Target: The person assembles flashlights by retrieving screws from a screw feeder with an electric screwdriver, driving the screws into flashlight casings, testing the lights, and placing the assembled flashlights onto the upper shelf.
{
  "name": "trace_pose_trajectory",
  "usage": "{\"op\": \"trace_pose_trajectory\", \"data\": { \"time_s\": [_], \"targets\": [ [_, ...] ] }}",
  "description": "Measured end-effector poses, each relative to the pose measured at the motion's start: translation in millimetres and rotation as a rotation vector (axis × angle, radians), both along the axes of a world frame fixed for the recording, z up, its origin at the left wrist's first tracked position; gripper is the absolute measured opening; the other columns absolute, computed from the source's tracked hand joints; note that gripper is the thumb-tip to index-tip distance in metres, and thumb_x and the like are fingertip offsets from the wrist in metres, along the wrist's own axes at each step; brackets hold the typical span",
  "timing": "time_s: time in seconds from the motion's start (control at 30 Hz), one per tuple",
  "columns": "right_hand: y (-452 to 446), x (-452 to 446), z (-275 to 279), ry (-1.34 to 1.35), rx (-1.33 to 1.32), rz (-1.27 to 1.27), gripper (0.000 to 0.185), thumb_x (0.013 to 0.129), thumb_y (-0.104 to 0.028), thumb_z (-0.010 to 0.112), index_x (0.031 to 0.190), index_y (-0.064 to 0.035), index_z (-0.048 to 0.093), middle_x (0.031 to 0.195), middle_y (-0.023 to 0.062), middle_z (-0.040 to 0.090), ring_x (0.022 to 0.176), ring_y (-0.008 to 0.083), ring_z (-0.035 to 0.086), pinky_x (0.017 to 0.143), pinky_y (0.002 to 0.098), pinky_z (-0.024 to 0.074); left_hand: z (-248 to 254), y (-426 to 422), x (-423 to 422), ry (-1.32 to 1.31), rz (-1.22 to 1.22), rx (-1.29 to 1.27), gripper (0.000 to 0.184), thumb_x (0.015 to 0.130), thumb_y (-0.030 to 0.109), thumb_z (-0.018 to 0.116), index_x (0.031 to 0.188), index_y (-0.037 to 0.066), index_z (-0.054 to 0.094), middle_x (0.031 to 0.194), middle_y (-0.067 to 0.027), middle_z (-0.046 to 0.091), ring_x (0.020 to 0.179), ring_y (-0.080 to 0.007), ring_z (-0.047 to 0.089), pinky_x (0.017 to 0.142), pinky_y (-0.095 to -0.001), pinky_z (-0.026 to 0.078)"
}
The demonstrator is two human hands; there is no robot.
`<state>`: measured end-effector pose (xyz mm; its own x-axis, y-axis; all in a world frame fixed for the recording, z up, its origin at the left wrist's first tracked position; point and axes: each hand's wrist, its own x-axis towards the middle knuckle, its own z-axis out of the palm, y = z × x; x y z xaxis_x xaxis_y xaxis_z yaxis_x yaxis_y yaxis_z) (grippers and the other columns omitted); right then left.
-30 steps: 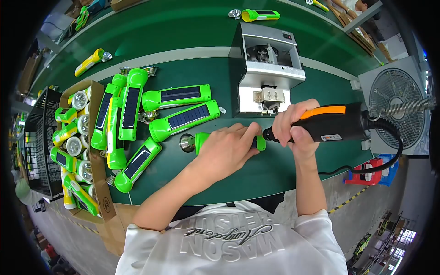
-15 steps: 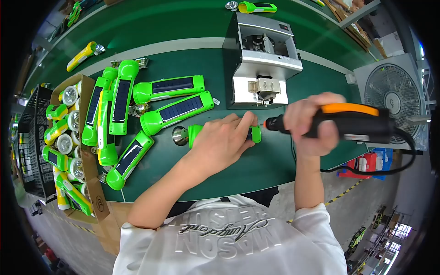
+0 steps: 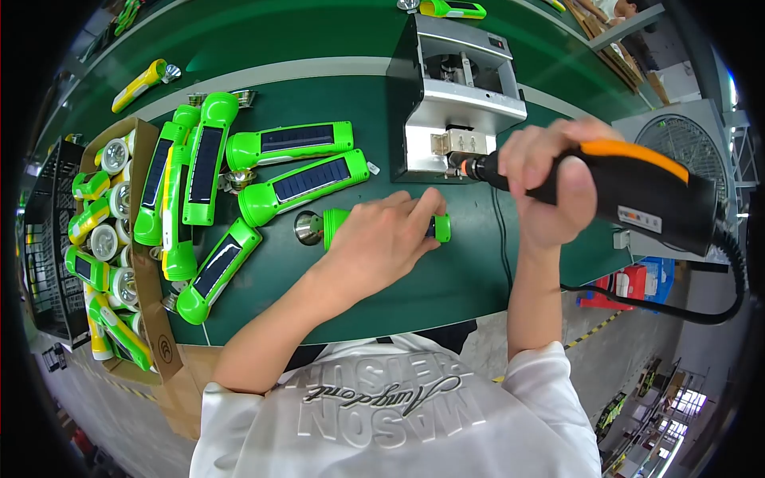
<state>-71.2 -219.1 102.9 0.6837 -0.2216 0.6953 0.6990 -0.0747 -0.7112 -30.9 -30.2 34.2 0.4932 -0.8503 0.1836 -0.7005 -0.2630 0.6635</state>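
My left hand (image 3: 380,240) is wrapped over a green flashlight (image 3: 441,229) lying on the green table, hiding its middle. A shiny reflector cup (image 3: 308,228) sits at the flashlight's wide end. My right hand (image 3: 550,179) grips a black and orange electric screwdriver (image 3: 637,187). The tool's tip is at the front of the metal machine (image 3: 458,103), beside its small silver block (image 3: 464,142), and apart from the flashlight. Two more green flashlights (image 3: 307,185) with dark panels lie behind my left hand.
Several flashlights (image 3: 209,159) lie at the left, beside a cardboard box (image 3: 163,319) full of flashlights. A black crate (image 3: 52,239) stands farther left. A fan (image 3: 681,171) is at the right. The tool's cable (image 3: 637,309) hangs over the table's right edge.
My right hand has moved the screwdriver away from the flashlight's end and up to the machine's front. My left hand remains on the flashlight. The camera view has shifted slightly.
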Motion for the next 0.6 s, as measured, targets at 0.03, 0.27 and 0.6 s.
{"op": "trace_pose_trajectory", "data": {
  "time_s": [0.03,0.27,0.6],
  "targets": [
    [1.9,2.4,2.4,0.053,-0.052,-0.006,0.037,0.097,-0.021,0.061,0.124,-0.0002,0.048,0.068,0.0043,0.052,0.049,0.0145,0.046,0.055,0.0318,0.0462,-0.3,-0.5,0.2,-0.016,0.006,0.007,0.040,0.086,0.025,0.077,0.113,0.011,0.052,0.091,-0.0113,0.066,0.082,-0.0358,0.068,0.064,-0.0465,0.051],
    [-11.8,49.2,34.1,0.431,0.092,0.105,0.024,0.095,-0.012,0.062,0.114,0.0006,0.055,0.061,0.0058,0.053,0.043,0.0143,0.050,0.045,0.0299,0.0440,-1.5,-1.5,-3.4,-0.060,-0.011,0.011,0.042,0.084,0.023,0.079,0.113,0.010,0.052,0.097,-0.0109,0.069,0.087,-0.0354,0.069,0.067,-0.0459,0.054],
    [-9.2,-37.1,-6.7,0.234,0.169,0.299,0.042,0.097,-0.030,0.048,0.129,-0.0021,0.050,0.065,0.0034,0.048,0.047,0.0132,0.041,0.053,0.0331,0.0394,-6.4,-0.8,-3.3,-0.074,-0.002,-0.003,0.041,0.085,0.024,0.078,0.113,0.012,0.051,0.095,-0.0089,0.068,0.084,-0.0344,0.068,0.065,-0.0460,0.052]
  ]
}}
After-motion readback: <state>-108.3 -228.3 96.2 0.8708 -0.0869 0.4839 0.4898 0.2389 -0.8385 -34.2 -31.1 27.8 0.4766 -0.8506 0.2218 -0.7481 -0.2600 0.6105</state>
